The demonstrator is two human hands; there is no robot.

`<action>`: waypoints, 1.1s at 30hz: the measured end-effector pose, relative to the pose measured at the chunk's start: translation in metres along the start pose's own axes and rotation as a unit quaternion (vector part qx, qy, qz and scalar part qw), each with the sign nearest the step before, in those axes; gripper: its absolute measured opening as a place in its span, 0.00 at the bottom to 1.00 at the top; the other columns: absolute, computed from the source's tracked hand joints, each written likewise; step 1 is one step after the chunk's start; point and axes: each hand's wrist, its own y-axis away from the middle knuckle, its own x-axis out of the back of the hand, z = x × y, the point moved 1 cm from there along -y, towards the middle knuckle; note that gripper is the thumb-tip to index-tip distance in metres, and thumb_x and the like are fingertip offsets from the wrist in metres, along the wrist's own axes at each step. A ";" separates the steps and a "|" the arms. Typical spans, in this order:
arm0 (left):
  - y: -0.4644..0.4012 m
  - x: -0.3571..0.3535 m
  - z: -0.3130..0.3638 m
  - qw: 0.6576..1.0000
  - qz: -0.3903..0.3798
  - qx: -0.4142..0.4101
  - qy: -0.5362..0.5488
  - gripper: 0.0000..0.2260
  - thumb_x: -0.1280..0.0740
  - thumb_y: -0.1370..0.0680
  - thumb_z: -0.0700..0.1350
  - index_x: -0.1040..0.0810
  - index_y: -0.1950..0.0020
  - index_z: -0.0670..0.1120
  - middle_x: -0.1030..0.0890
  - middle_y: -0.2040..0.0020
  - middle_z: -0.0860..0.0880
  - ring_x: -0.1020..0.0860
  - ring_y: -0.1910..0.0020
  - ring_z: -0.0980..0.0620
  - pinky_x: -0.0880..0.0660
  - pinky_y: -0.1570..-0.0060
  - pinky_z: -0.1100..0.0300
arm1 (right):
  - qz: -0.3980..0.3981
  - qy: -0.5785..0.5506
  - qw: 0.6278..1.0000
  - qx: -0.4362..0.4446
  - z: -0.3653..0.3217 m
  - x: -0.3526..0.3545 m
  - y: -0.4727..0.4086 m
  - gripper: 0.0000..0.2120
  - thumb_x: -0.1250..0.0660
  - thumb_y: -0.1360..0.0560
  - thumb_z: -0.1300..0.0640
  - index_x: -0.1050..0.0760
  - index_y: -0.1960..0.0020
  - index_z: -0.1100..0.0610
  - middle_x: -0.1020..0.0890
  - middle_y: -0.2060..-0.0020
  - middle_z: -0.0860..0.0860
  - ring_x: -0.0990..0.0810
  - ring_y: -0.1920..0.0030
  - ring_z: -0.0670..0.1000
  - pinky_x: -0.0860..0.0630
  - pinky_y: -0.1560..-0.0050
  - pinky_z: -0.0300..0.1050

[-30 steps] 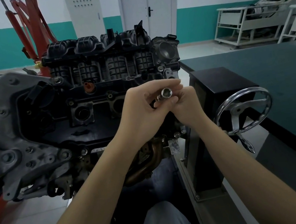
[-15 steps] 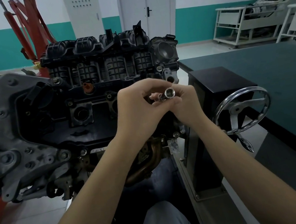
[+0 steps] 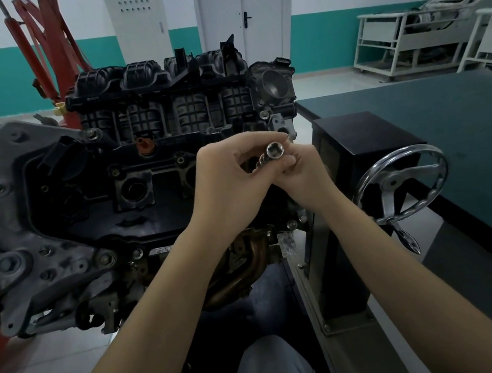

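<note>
Two hands grip a socket over an engine.
Head view: fingers of the left hand and right hand curl round the shiny socket, its hollow end facing the camera, just in front of the engine's dark top.

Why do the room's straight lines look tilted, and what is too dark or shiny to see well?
Head view: the wide lens leans the doors and stretches the green table; the black engine sits dim, while the socket held by the left hand and right hand and the handwheel catch glare.
</note>
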 end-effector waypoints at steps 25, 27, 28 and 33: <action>0.001 0.004 -0.004 1.000 -0.013 -0.007 0.000 0.15 0.25 0.31 0.32 0.18 0.48 0.46 0.17 0.55 0.54 0.17 0.52 0.58 0.22 0.46 0.62 | -0.032 -0.005 0.999 -0.013 0.002 -0.001 0.001 0.16 0.34 0.27 0.69 0.25 0.50 0.49 0.18 0.60 0.33 0.20 0.55 0.35 0.27 0.53 0.29; 0.001 0.004 -0.004 0.999 -0.041 -0.007 0.018 0.17 0.26 0.31 0.30 0.19 0.47 0.45 0.16 0.53 0.51 0.17 0.50 0.56 0.22 0.45 0.61 | -0.022 -0.012 1.000 -0.019 0.003 -0.001 0.001 0.13 0.33 0.28 0.67 0.24 0.47 0.53 0.18 0.61 0.32 0.19 0.56 0.35 0.26 0.53 0.30; 0.001 0.004 -0.004 0.999 -0.050 -0.006 0.015 0.17 0.25 0.32 0.30 0.19 0.46 0.44 0.16 0.52 0.50 0.17 0.49 0.56 0.22 0.45 0.61 | -0.010 -0.014 1.000 -0.017 0.003 -0.001 0.001 0.13 0.31 0.30 0.66 0.23 0.47 0.55 0.17 0.62 0.35 0.19 0.56 0.37 0.25 0.53 0.31; -0.001 0.002 -0.004 1.000 0.005 0.002 -0.004 0.14 0.22 0.33 0.35 0.17 0.50 0.46 0.17 0.56 0.55 0.17 0.54 0.60 0.22 0.49 0.64 | 0.007 -0.013 1.000 0.006 0.002 0.000 -0.001 0.12 0.29 0.29 0.69 0.20 0.50 0.56 0.15 0.57 0.45 0.17 0.54 0.46 0.22 0.51 0.41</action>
